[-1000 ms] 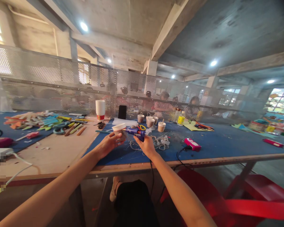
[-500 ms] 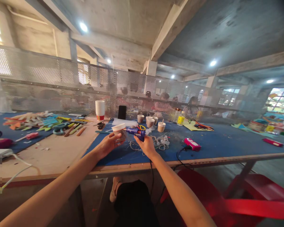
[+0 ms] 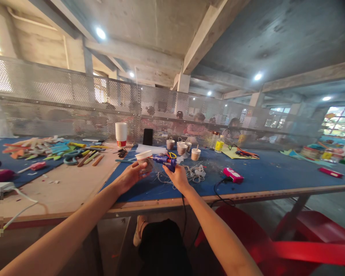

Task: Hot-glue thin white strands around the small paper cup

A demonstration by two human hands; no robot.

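My left hand [image 3: 130,177] is wrapped round a small paper cup [image 3: 145,161] with a white rim, held just above the blue table mat [image 3: 264,172]. My right hand [image 3: 178,177] grips a blue glue gun [image 3: 166,160], its nozzle pointing left at the cup's side. The gun's black cord [image 3: 184,207] drops over the table edge. A tangle of whitish string [image 3: 191,172] lies on the mat just beyond my right hand.
Several small cups with handles [image 3: 182,147], a stack of white cups [image 3: 121,133], a black phone [image 3: 148,136], a pink tool [image 3: 233,175], and scissors with coloured scraps [image 3: 71,155] lie about. A perforated metal screen [image 3: 60,103] backs the table. Red chairs [image 3: 290,237] stand at right.
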